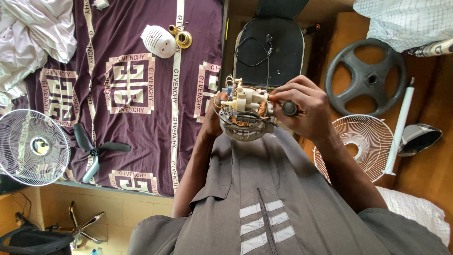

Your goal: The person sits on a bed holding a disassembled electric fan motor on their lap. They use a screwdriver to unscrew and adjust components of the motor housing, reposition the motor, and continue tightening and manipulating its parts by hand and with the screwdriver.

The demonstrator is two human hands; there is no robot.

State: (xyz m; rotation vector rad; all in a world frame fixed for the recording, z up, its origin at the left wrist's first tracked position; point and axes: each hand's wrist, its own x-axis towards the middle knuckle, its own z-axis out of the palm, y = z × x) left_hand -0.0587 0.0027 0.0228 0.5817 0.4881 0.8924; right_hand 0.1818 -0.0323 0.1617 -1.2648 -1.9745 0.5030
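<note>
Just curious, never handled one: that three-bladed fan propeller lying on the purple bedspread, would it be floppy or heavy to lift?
The fan blade is probably light, since it looks like thin moulded plastic. It is likely fairly stiff, as its blades hold their curve. Lying flat on the soft bedspread, it seems unlikely to roll.

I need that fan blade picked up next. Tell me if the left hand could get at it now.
Probably not yet: the left hand is gripping the motor. The blade lies uncovered on the bedsheet, so the way looks free.
</note>
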